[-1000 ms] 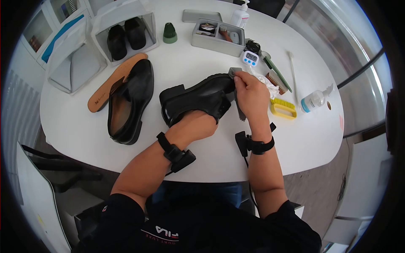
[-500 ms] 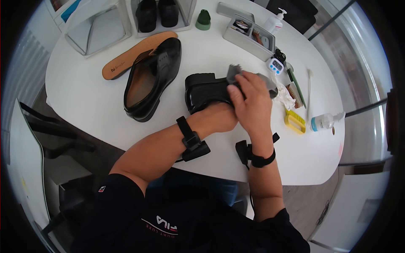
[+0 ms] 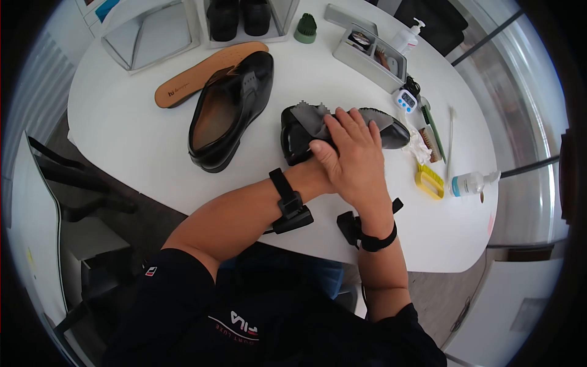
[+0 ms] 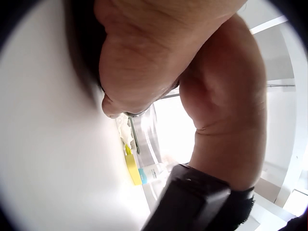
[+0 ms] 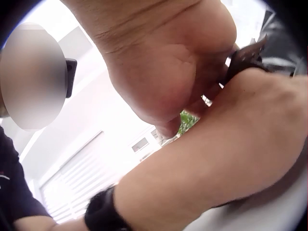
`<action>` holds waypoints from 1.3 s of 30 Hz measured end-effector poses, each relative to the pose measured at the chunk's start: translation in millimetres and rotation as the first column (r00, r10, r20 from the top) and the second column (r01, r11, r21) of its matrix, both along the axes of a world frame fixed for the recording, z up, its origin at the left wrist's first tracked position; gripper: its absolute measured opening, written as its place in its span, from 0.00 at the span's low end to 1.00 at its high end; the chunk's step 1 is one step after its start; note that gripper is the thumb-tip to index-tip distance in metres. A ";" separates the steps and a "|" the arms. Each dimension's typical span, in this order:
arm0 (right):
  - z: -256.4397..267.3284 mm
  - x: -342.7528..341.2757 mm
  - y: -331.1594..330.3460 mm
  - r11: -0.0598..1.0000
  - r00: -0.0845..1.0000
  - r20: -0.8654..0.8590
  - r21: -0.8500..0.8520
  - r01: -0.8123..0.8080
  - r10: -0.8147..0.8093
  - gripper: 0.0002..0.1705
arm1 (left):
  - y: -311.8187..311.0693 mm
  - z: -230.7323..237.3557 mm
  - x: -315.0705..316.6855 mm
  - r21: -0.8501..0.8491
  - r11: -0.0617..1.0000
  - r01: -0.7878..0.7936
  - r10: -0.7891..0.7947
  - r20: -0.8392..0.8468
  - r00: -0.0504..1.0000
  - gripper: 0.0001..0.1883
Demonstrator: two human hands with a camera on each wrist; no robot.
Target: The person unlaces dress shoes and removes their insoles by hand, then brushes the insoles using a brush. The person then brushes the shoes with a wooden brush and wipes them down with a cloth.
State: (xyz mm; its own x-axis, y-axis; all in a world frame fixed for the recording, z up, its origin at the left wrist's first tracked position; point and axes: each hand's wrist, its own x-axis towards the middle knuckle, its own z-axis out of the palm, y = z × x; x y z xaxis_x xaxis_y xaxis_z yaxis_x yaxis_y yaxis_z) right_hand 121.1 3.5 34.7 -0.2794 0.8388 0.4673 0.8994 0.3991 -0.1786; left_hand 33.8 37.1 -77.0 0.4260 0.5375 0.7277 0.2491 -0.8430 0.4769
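A black leather shoe point(image 3: 396, 136) lies toward the middle of the table, its toe pointing right. My left hand point(image 3: 317, 175) reaches into its opening; the fingers are hidden inside the shoe and behind my other hand. Over the shoe's side lies a grey cloth point(image 3: 310, 120) with a zigzag-cut edge. My right hand point(image 3: 356, 156) rests on that cloth, palm down, with its fingers stretched out. In the right wrist view, the right palm point(image 5: 163, 67) is just above my left forearm point(image 5: 207, 149).
Left of it stand the other black shoe point(image 3: 229, 116) and a tan insole point(image 3: 177, 92). Behind are a shoe box point(image 3: 284, 18), a green brush point(image 3: 306, 29) and a metal tin point(image 3: 373, 66). To the right are a timer point(image 3: 405, 100), a yellow brush point(image 3: 430, 183) and a bottle point(image 3: 468, 184).
My right hand has gone from pinching the grey cloth at the toe to lying flat on it along the shoe's side. The head view has shifted, so the table's things appear further right.
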 end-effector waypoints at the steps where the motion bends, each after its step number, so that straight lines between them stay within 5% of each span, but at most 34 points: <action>1: -0.6 -5.6 -1.9 0.999 0.999 0.001 -0.016 -0.051 0.051 0.33 | 0.2 1.4 -1.0 -0.015 1.000 -0.009 0.008 -0.019 1.000 0.15; 7: 4.4 -39.6 10.8 0.902 0.912 0.066 -0.192 -0.387 0.405 0.30 | 8.7 7.5 -4.0 -0.103 0.995 0.012 -0.028 -0.149 0.988 0.17; 10: 1.4 -37.4 19.4 0.890 0.895 0.108 -0.205 -0.406 0.433 0.30 | 3.0 12.3 -1.3 -0.132 0.990 0.058 -0.084 -0.206 0.975 0.18; 15: 4.4 -11.4 18.0 0.988 0.986 0.103 -0.097 -0.121 0.131 0.30 | 16.4 25.8 8.5 -0.179 0.979 0.095 -0.145 -0.290 0.946 0.19; 22: -10.3 81.2 24.4 0.993 0.994 -0.030 0.040 0.107 -0.106 0.30 | 3.3 40.4 5.3 -0.331 0.944 0.007 -0.175 -0.482 0.859 0.23; 24: -19.9 107.9 29.8 0.971 0.926 -0.293 -0.052 0.235 -0.240 0.30 | 2.0 38.7 7.1 -0.397 0.916 -0.062 -0.160 -0.502 0.850 0.24; 25: -26.6 119.6 30.2 0.971 0.926 -0.291 -0.050 0.235 -0.239 0.30 | 0.7 34.8 9.3 -0.395 0.916 -0.061 -0.159 -0.500 0.851 0.24; 27: -37.6 134.0 34.3 0.916 0.787 -0.469 -0.181 0.358 -0.400 0.29 | -0.7 25.7 12.7 -0.393 0.917 -0.066 -0.096 -0.377 0.921 0.25; 30: -44.2 129.0 42.3 0.885 0.805 -0.382 -0.094 0.455 -0.454 0.27 | -0.3 42.7 7.1 -0.459 0.887 -0.051 -0.164 -0.416 0.895 0.25; 34: -23.6 72.6 40.9 0.955 0.935 -0.219 0.036 0.294 -0.279 0.23 | 7.2 37.7 9.5 -0.460 0.885 -0.071 -0.220 -0.548 0.807 0.23; 36: -17.5 40.4 35.6 0.989 0.980 -0.162 0.078 0.128 -0.114 0.21 | 17.8 5.3 17.7 -0.308 0.951 0.005 -0.171 -0.514 0.840 0.20; 39: 4.5 -2.4 22.3 0.983 0.984 -0.149 -0.140 -0.119 0.098 0.20 | 18.7 7.1 20.7 -0.209 0.978 -0.022 -0.078 -0.458 0.886 0.19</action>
